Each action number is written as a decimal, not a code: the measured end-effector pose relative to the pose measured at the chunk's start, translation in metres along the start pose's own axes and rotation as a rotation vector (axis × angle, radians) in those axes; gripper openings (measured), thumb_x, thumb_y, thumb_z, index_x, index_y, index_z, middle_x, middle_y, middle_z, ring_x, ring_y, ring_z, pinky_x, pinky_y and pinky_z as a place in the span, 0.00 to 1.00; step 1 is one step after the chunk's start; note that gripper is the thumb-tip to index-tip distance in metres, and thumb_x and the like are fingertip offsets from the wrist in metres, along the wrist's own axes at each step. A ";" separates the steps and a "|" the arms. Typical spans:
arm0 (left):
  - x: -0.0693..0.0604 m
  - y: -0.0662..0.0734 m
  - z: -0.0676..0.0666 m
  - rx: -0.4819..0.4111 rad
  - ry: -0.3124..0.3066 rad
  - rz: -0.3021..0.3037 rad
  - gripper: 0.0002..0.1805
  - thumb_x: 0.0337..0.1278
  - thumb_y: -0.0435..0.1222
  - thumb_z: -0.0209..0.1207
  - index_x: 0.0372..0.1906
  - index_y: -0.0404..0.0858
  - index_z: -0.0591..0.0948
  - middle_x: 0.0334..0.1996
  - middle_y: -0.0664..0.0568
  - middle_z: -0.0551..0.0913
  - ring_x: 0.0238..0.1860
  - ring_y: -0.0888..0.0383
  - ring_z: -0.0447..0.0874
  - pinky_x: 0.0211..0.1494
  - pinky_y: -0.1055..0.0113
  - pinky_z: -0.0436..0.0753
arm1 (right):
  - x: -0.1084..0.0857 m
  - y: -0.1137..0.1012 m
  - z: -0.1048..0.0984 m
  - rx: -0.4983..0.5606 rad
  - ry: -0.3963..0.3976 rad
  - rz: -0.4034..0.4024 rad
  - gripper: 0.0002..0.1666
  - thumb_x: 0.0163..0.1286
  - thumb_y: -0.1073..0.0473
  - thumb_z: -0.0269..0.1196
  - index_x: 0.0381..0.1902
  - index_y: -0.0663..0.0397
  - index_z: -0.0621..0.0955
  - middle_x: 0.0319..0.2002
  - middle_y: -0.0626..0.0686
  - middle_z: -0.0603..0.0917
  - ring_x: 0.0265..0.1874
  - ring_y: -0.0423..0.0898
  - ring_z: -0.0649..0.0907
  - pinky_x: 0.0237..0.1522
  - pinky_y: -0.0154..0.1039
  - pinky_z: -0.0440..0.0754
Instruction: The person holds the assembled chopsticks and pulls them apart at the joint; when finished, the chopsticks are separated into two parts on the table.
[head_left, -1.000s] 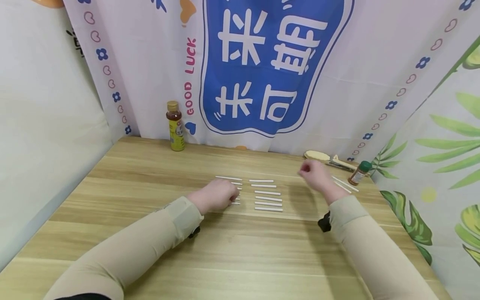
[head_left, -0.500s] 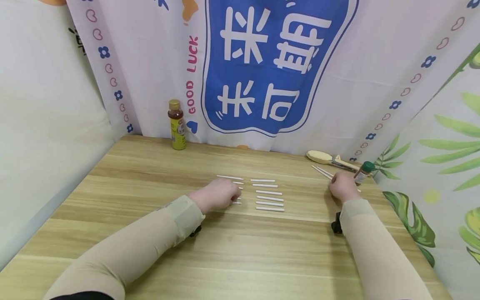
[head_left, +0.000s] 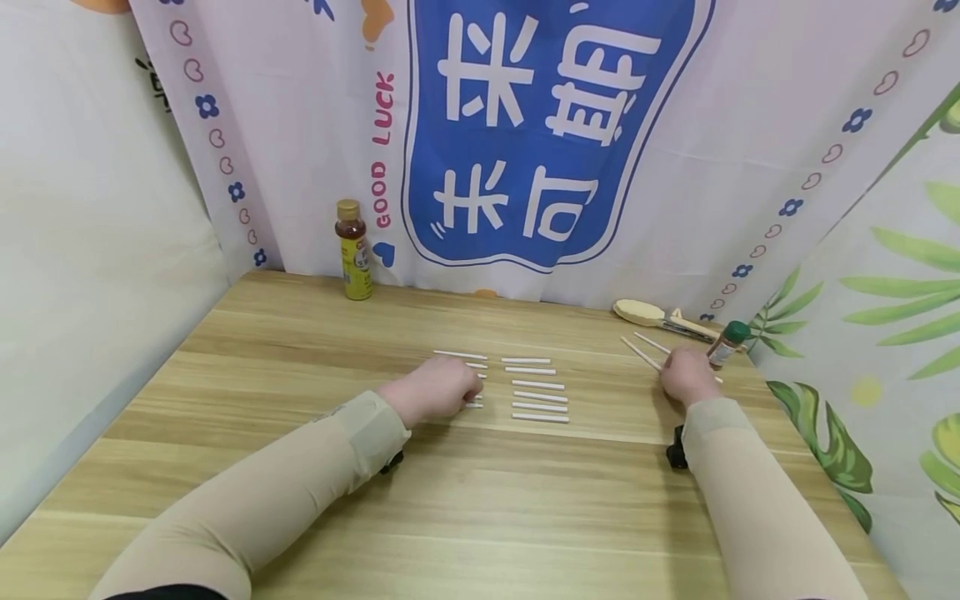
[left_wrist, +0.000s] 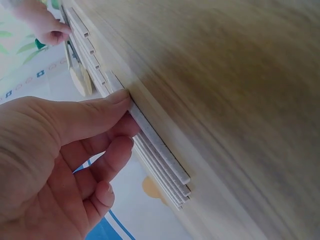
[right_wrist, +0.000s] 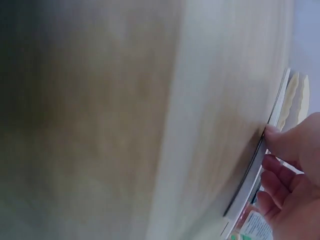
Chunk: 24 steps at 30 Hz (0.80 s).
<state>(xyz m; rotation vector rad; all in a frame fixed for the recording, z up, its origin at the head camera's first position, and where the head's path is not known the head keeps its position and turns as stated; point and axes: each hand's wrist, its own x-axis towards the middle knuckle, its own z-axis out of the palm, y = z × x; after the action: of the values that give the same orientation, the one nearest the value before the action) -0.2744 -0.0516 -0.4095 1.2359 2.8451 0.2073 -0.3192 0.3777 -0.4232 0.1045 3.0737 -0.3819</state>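
Note:
Thin white sticks lie in two columns on the wooden table. My left hand (head_left: pixel 429 390) covers part of the left column; in the left wrist view its thumb and index finger pinch the nearest stick (left_wrist: pixel 162 147), with several more stacked in a row beyond. Beside it is the right column of sticks (head_left: pixel 540 408). Further right, my right hand (head_left: pixel 687 375) is over two slanted sticks; its thumb and fingers pinch one white stick (right_wrist: pixel 245 192), lying low along the table in the right wrist view. The hand hides the middle of both sticks in the head view.
Behind the right hand lie tongs with cream tips (head_left: pixel 641 313). A small green-capped bottle (head_left: pixel 726 345) stands right beside that hand. A yellow-labelled bottle (head_left: pixel 355 254) stands at the back left. A printed cloth (head_left: pixel 315 167) hangs along the table's back edge.
My right hand has moved right and down from above the table to the two slanted sticks. Since half a second ago, their left ends have spread apart. My left hand stays put.

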 end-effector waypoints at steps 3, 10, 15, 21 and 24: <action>0.000 0.000 0.000 0.006 -0.004 -0.002 0.18 0.57 0.26 0.60 0.17 0.47 0.73 0.17 0.60 0.71 0.23 0.60 0.68 0.32 0.64 0.72 | 0.001 -0.011 0.002 0.024 -0.020 -0.041 0.10 0.71 0.65 0.51 0.38 0.70 0.75 0.35 0.65 0.78 0.39 0.63 0.77 0.45 0.58 0.73; -0.001 0.000 0.000 0.015 -0.004 0.004 0.17 0.57 0.26 0.60 0.18 0.46 0.74 0.18 0.60 0.72 0.24 0.60 0.69 0.32 0.63 0.72 | -0.008 -0.070 0.001 0.224 0.032 -0.180 0.04 0.74 0.67 0.51 0.39 0.64 0.72 0.32 0.59 0.76 0.30 0.53 0.75 0.33 0.47 0.74; -0.002 -0.002 0.000 0.011 0.007 0.008 0.15 0.57 0.27 0.62 0.20 0.46 0.76 0.19 0.60 0.72 0.24 0.60 0.70 0.33 0.63 0.74 | -0.027 -0.120 -0.001 0.279 0.042 -0.351 0.02 0.73 0.68 0.55 0.38 0.62 0.72 0.31 0.56 0.76 0.30 0.50 0.75 0.33 0.45 0.75; -0.006 0.000 -0.010 -0.092 0.026 -0.046 0.14 0.61 0.31 0.61 0.22 0.46 0.74 0.20 0.59 0.73 0.23 0.60 0.70 0.30 0.65 0.73 | -0.054 -0.162 -0.004 0.298 -0.034 -0.524 0.04 0.73 0.70 0.56 0.36 0.60 0.72 0.30 0.54 0.75 0.29 0.48 0.74 0.32 0.44 0.74; -0.005 0.003 -0.020 -0.155 0.141 -0.047 0.11 0.63 0.34 0.63 0.26 0.47 0.75 0.23 0.59 0.73 0.25 0.61 0.71 0.30 0.66 0.73 | -0.063 -0.172 -0.003 0.288 -0.052 -0.568 0.06 0.73 0.69 0.56 0.36 0.57 0.71 0.30 0.52 0.75 0.28 0.46 0.74 0.31 0.43 0.74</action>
<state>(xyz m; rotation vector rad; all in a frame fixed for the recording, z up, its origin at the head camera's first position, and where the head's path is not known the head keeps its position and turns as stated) -0.2703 -0.0551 -0.3891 1.1672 2.9039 0.5230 -0.2686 0.2082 -0.3754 -0.7664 2.9190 -0.8262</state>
